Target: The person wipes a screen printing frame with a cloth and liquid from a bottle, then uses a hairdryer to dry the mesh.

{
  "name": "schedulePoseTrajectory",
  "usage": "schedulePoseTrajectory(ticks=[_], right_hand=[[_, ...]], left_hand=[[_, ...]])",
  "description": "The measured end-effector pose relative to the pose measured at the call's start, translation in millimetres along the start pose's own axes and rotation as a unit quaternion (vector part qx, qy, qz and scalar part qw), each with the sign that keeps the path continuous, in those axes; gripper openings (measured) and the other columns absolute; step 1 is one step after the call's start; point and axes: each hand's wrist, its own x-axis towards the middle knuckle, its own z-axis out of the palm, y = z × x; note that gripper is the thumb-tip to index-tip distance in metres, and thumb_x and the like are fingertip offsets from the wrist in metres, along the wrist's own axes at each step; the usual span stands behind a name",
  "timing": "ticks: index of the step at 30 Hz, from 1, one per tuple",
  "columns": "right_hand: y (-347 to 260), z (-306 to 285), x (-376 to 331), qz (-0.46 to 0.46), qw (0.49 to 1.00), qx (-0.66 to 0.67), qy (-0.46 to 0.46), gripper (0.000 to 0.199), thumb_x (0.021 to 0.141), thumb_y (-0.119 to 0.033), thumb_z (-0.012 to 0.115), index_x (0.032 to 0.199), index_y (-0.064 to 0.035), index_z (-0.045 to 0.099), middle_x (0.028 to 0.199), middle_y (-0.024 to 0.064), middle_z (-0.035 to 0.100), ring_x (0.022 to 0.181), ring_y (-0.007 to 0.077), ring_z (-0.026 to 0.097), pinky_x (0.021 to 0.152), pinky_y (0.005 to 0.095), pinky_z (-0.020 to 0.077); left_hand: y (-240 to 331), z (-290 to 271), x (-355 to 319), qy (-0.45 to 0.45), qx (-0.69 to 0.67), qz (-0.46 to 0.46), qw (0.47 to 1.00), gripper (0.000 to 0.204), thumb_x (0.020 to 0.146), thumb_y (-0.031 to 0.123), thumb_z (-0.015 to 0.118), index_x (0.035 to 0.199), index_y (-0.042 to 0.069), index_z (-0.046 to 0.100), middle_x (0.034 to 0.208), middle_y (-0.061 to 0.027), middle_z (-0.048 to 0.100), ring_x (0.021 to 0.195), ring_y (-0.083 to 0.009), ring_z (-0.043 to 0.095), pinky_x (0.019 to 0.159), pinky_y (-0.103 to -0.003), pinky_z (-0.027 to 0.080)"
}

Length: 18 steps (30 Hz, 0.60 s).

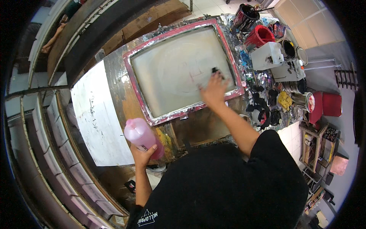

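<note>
Paint-smeared and cluttered, the worktable (114, 72) carries a large rectangular printing screen with a pink-stained frame (183, 70). I see my right hand (213, 91) pressed on the grey mesh near its right edge, fingers pinching a small dark object (215, 70) I cannot identify. My left hand (143, 154) wraps around a translucent pink plastic bottle (142, 136), held just below the frame's lower left corner, over a white paper sheet (99, 118).

Framed screen (183, 68) flat on worktable (198, 126), paper sheet (99, 114) to its left, paint cans (259, 36) right (crowded together)
</note>
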Motion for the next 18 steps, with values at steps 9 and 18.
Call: schedulePoseTrajectory(ticks=[9,18], right_hand=[[-47,11,3,-0.176,0.971,0.131,0.096,0.079,0.098,-0.062,0.040,0.149,-0.0007,0.044,0.156,0.0171,0.041,0.148,0.0308,0.034,0.117,0.0717,0.0009],[-113,-19,-75,-0.318,0.940,0.104,-0.074,0.081,0.099,-0.062,0.038,0.138,0.0074,0.051,0.146,0.0228,0.051,0.139,0.0328,0.045,0.119,0.0691,0.0045]], left_hand=[[-45,-8,-6,0.124,-0.072,0.055,0.988,0.062,0.075,0.006,0.087,0.126,-0.001,0.051,0.115,-0.0110,0.062,0.104,-0.0218,0.062,0.094,-0.036,0.050],[-105,-47,16,0.215,-0.057,0.104,0.969,0.069,0.077,0.008,0.087,0.132,-0.001,0.047,0.121,-0.0117,0.060,0.109,-0.0221,0.060,0.097,-0.037,0.048]])
